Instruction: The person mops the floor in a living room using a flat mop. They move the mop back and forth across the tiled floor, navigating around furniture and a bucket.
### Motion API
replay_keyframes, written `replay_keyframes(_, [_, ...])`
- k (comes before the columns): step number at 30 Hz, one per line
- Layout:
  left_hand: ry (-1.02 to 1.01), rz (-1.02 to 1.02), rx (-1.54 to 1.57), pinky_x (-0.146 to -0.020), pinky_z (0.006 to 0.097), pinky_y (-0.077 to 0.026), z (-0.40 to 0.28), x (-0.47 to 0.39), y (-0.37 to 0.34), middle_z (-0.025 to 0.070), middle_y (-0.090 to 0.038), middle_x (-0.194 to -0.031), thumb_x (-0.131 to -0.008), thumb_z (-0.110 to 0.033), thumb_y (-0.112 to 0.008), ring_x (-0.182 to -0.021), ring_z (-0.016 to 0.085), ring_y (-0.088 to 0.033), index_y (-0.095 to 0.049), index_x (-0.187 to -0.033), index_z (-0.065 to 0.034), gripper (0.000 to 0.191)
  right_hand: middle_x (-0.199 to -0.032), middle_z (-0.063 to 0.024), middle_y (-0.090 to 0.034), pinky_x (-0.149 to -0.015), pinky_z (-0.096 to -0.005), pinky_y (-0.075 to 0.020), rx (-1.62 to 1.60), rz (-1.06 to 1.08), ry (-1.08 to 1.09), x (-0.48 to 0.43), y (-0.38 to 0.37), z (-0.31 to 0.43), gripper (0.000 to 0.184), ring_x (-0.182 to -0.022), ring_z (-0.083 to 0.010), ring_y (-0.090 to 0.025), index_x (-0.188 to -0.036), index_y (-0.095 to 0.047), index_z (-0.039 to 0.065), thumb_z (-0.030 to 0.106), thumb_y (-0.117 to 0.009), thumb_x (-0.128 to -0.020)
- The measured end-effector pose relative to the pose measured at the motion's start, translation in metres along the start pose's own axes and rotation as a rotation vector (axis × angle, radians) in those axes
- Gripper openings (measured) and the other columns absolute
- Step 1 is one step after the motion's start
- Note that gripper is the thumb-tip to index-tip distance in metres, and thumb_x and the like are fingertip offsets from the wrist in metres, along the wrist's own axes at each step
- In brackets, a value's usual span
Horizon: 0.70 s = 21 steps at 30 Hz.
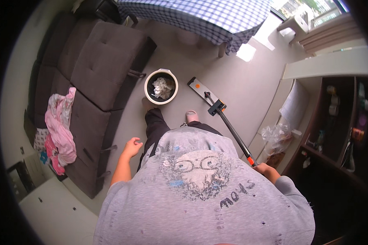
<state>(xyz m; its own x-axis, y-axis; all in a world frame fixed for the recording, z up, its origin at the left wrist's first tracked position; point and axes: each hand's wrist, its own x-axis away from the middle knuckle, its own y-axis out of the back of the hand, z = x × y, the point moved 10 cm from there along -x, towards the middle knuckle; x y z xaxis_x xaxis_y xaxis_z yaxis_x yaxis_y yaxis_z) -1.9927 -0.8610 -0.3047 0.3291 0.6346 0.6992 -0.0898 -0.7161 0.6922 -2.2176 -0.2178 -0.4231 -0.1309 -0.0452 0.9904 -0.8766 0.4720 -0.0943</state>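
My right hand (265,171) is closed around the dark pole of a flat mop (233,126), just below its orange collar. The mop's flat head (203,91) rests on the floor, ahead and to the right of my feet. Beyond my left foot stands a round waste bin (147,91) with a white rim and dark lining; crumpled pale paper or plastic (162,88) lies inside it. My left hand (132,147) hangs free at my left side, fingers slightly curled and apart, holding nothing. It is between my body and the sofa.
A dark upholstered sofa (105,58) runs along the left, with pink clothing (59,125) on it. A table under a checked cloth (202,15) stands ahead. At right are open shelves (337,116) and a clear plastic bag (274,136). A stool (297,26) stands near the window.
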Motion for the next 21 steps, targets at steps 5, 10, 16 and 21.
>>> replay_keyframes(5, [-0.106, -0.001, -0.086, -0.068, 0.0304, -0.048, -0.044, -0.048, 0.046, 0.0089, -0.061, -0.082, -0.076, -0.022, -0.066, -0.075, 0.018, -0.060, -0.054, -0.109, -0.0034, 0.040, -0.059, -0.0092, -0.051, -0.040, -0.0324, -0.0431, -0.211, 0.087, 0.190, -0.025, -0.043, 0.001, 0.021, -0.045, -0.0188, -0.052, -0.085, -0.048, 0.001, 0.007, -0.062, -0.071])
replay_keyframes(10, [-0.198, 0.005, 0.007, -0.061, 0.0271, -0.047, -0.097, -0.076, 0.067, 0.0057, -0.059, -0.076, -0.078, -0.017, -0.064, -0.066, 0.013, -0.058, -0.053, -0.110, -0.0022, 0.037, -0.064, -0.0102, -0.054, -0.044, -0.0328, -0.0447, -0.298, 0.112, 0.303, -0.041, -0.081, 0.012, 0.021, -0.049, -0.0184, -0.054, -0.089, -0.053, -0.001, 0.011, -0.059, -0.073])
replay_keyframes(16, [-0.051, -0.010, 0.073, -0.060, 0.0280, -0.047, -0.047, -0.063, 0.051, 0.0069, -0.060, -0.076, -0.077, -0.018, -0.065, -0.068, 0.013, -0.059, -0.052, -0.112, -0.0020, 0.041, -0.086, -0.0138, -0.061, -0.065, -0.0333, -0.0476, -0.201, 0.062, 0.237, 0.000, -0.086, 0.009, 0.047, -0.074, -0.0195, -0.059, -0.106, -0.054, -0.007, 0.024, -0.064, -0.073])
replay_keyframes(21, [-0.002, 0.022, -0.107, -0.065, 0.0310, -0.048, 0.022, -0.055, 0.014, 0.0112, -0.064, -0.081, -0.073, -0.020, -0.068, -0.073, 0.018, -0.061, -0.053, -0.111, -0.0025, 0.044, -0.102, -0.0180, -0.060, -0.079, -0.0329, -0.0447, -0.110, 0.029, 0.301, 0.032, -0.085, 0.012, 0.063, -0.093, -0.0216, -0.057, -0.111, -0.052, -0.008, 0.036, -0.068, -0.069])
